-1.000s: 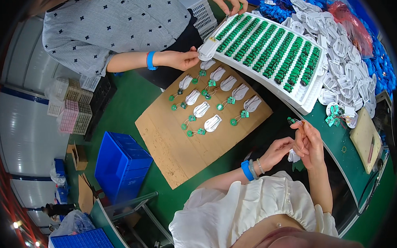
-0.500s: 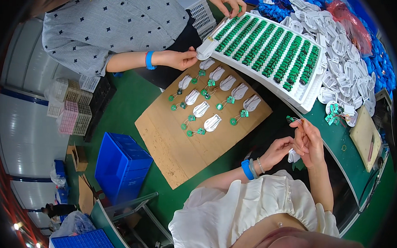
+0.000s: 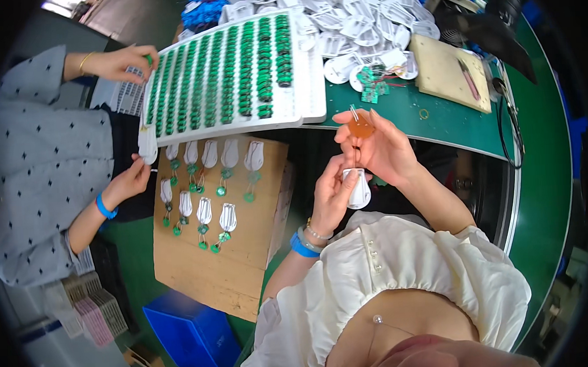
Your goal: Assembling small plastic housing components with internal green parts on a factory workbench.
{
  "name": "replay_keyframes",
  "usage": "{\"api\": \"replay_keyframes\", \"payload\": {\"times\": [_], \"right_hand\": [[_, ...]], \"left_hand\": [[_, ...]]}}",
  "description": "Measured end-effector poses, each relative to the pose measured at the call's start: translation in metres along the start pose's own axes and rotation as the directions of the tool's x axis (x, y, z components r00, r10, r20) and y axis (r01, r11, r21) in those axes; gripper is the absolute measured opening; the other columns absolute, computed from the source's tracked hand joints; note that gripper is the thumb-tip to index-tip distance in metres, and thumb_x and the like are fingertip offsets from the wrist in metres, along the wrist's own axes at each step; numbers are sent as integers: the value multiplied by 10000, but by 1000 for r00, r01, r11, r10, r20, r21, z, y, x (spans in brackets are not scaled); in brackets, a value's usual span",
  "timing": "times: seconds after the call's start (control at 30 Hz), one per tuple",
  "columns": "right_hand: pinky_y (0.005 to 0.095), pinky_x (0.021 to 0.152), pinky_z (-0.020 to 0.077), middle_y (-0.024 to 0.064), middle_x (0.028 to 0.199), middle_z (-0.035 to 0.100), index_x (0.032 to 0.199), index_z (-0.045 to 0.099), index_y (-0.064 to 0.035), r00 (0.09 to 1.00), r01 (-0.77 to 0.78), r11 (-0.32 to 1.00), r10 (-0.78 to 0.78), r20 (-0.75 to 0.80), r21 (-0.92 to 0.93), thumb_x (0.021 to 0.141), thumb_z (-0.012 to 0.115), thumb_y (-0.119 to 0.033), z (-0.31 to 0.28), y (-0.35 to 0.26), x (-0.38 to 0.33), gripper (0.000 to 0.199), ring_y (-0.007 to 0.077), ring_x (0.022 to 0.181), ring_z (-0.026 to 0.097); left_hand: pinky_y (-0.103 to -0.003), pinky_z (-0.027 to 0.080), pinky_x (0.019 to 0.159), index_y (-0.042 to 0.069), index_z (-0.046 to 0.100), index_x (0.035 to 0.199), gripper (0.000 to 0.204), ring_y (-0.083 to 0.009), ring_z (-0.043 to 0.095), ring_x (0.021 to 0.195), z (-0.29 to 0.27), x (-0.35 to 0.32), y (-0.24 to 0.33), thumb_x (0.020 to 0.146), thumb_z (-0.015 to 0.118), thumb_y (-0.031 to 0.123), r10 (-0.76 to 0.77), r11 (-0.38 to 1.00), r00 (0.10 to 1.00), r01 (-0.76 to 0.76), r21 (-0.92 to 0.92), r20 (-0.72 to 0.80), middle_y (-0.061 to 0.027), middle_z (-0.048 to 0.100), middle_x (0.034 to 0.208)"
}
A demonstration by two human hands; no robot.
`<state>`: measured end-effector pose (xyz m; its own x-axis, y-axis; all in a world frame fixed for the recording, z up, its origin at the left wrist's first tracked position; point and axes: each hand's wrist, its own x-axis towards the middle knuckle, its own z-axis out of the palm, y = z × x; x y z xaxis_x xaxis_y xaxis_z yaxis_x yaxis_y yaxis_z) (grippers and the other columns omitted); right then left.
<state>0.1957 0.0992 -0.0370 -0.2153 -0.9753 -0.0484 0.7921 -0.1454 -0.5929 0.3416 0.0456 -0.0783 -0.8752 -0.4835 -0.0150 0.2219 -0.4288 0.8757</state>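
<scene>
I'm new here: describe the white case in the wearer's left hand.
Find the green table; by its near edge is the wearer's left hand. It holds a white case, rounded at its lower end. Unlike the cases on the cardboard, it is in hand, below an orange disc.

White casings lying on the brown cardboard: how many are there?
9 white casings: five in the row nearest the white tray, four in a second row farther from it, all on the cardboard. The tray may hide more; the left hand holds another.
</scene>
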Motion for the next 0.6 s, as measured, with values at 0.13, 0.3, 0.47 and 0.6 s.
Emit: {"api": "replay_keyframes", "payload": {"times": [0.13,0.3,0.47,0.6], "right_hand": [[333,821,494,156,1073,619,1253,482,37,1000,31,999,-31,-2,8,995,393,-319,-11,-7,-2,449,208,887,610],[361,932,454,196,1166,591,1283,445,44,993,114,984,-114,8,-140,983,419,-245,-20,-13,-4,417,247,1038,590],[364,944,445,197,1215,567,1295,438,44,987,162,976,-162,13,-147,966,452,-217,-30,-15,-3,421,239,1053,583],[359,934,446,197,1221,562,1296,445,35,985,169,972,-174,-19,-162,957,471,-206,-29,-20,-3,417,226,1029,592]], "left_hand": [[-279,508,797,-28,486,1197,280,-169,629,925,1,-2,-1,978,480,146,-63,996,998,63,68,-3,-132,614,1111],[-264,512,787,-20,524,1138,232,-151,628,919,5,-1,2,968,500,136,-95,992,995,97,86,-29,-132,615,1126],[-290,528,800,-3,514,1119,198,-168,636,928,2,1,1,953,505,105,-123,989,991,126,79,-44,-142,600,1161],[-298,506,854,4,464,1206,306,-186,607,1012,0,1,6,909,530,36,-100,991,994,102,87,-34,-149,567,1218]]}}
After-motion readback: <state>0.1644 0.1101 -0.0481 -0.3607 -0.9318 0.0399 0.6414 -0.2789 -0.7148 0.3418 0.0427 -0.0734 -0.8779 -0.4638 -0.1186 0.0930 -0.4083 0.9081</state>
